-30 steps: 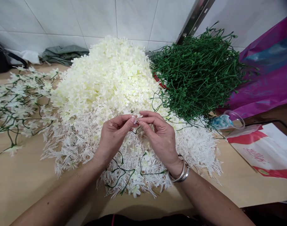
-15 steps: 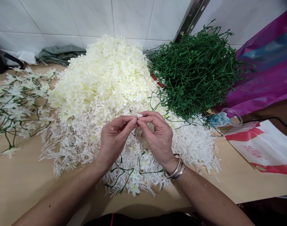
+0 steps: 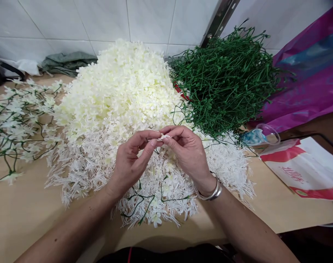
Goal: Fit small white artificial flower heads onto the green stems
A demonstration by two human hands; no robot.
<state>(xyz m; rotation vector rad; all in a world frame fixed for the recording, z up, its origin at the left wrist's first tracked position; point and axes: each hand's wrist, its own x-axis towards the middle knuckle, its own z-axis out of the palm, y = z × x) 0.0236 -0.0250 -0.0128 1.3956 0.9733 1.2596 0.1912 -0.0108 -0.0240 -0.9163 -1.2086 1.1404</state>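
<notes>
My left hand [image 3: 132, 160] and my right hand [image 3: 189, 153] meet fingertip to fingertip above the near edge of a flower heap. Both pinch one small white artificial flower [image 3: 163, 137]. Below them a green stem [image 3: 144, 199] with a few flowers on it trails toward me over a layer of white stamen pieces [image 3: 226, 164]. Behind rises a big heap of cream petals [image 3: 122, 87]. A tangle of bare green stems [image 3: 226, 76] lies at the right rear. Silver bangles [image 3: 211, 191] ring my right wrist.
Finished flowered stems [image 3: 15, 117] spread over the left of the wooden table [image 3: 24, 212]. A purple plastic bag [image 3: 311, 80] and a white-and-red bag [image 3: 305, 168] lie at the right, with a clear cup [image 3: 260, 136] between. Grey cloth [image 3: 65, 62] rests against the tiled wall.
Both hands stay together on the small flower and have shifted slightly up; my left index finger has straightened toward the right fingertips.
</notes>
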